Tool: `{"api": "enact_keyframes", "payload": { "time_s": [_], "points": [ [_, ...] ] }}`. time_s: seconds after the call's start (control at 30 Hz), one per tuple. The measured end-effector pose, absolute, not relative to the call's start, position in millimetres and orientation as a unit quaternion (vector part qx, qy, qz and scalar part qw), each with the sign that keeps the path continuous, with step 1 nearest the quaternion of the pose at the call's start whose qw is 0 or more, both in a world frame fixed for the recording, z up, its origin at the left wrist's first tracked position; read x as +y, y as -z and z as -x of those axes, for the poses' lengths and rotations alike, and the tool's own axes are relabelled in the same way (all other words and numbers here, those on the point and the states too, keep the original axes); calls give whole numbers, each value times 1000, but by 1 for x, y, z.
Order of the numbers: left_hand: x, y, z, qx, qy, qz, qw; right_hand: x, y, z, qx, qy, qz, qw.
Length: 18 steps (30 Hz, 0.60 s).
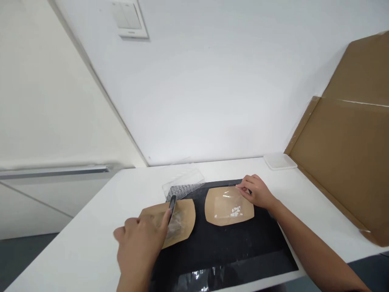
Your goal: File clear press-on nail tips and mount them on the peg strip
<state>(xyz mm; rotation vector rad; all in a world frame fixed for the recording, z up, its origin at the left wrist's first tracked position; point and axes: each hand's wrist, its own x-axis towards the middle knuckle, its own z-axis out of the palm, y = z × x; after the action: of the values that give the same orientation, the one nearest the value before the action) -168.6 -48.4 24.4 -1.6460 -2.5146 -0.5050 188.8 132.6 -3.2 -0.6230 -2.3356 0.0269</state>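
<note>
Your left hand (136,243) is gripping a slim black-handled tool (172,206) in a closed fist, its tip pointing up and away over the left kraft-paper sheet (186,215). That sheet is lying on the left half of a black mat (231,259), its long axis slanting across the mat, with crumpled clear film (175,223) on top. Your right hand (255,191) is nearer the right kraft-paper sheet (244,215), its fingertips (238,186) held narrowly together at the sheet's far edge; you cannot tell whether they are pinching anything. That sheet's long axis is running sideways, and its clear film (225,207) is carrying white flakes (235,211). Your right forearm (313,247) is reaching in past the mat's right edge.
</note>
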Motion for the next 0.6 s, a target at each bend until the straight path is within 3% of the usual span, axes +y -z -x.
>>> {"api": "enact_keyframes", "payload": {
  "time_s": [0.1,0.23,0.37,0.53,0.6],
  "points": [
    [-52,-13,168,-854,61,515,42,132,4,-188,-904,-19,235,355],
    [-50,-2,161,-877,38,478,29,131,4,-186,-903,-24,231,360],
    [-58,-4,160,-866,72,491,59,130,1,-185,-896,-29,238,373],
    [-45,-35,137,-777,163,568,217,129,2,-183,-878,-57,258,400],
    [-23,-47,117,-726,176,622,235,129,1,-182,-864,-75,268,419]
  ]
}}
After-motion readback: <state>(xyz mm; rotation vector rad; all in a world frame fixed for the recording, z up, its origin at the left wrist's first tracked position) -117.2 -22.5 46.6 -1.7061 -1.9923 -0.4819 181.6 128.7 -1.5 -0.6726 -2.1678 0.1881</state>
